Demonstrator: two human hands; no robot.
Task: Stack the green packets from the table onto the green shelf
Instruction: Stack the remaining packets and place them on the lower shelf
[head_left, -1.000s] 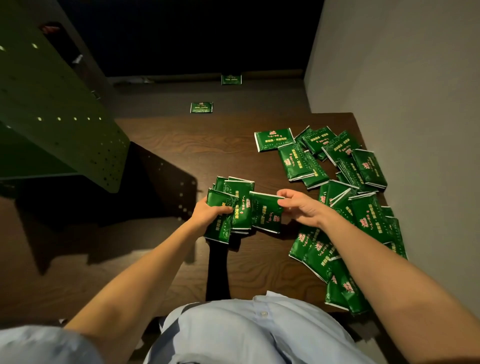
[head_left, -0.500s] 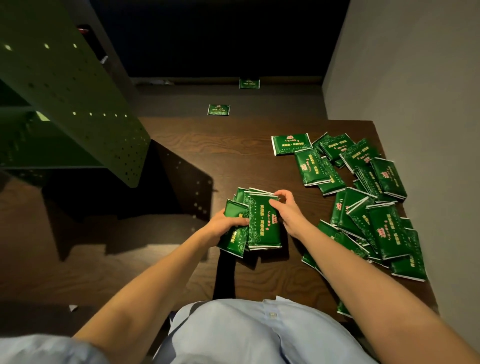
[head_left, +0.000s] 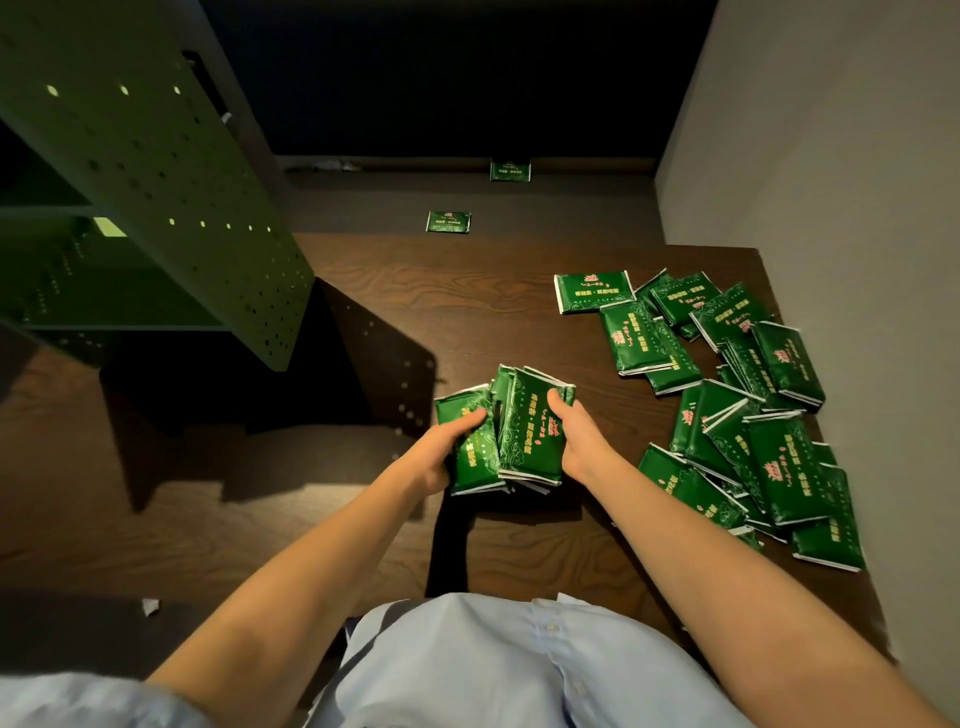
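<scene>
Green packets (head_left: 511, 434), a gathered bundle at frame centre, are squeezed between the left hand (head_left: 441, 447) and right hand (head_left: 576, 439), likely squaring edges for carrying (more lie loose at right) to the green shelf (head_left: 156, 171), upper left.

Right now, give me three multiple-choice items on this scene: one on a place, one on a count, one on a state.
1. Where do the loose green packets lie?
A. on the table's right side, near the wall
B. on the green shelf
C. in the person's lap

2. How many packets lie on the floor beyond the table?
A. none
B. two
C. five

3. What are the hands doing?
A. resting empty
B. both gripping one bundle of packets
C. pushing the shelf

Key: 1 A, the heap sits by the grey wall; 2 B, two floor packets show; 3 B, left hand and right hand clasp the bundle.
</scene>
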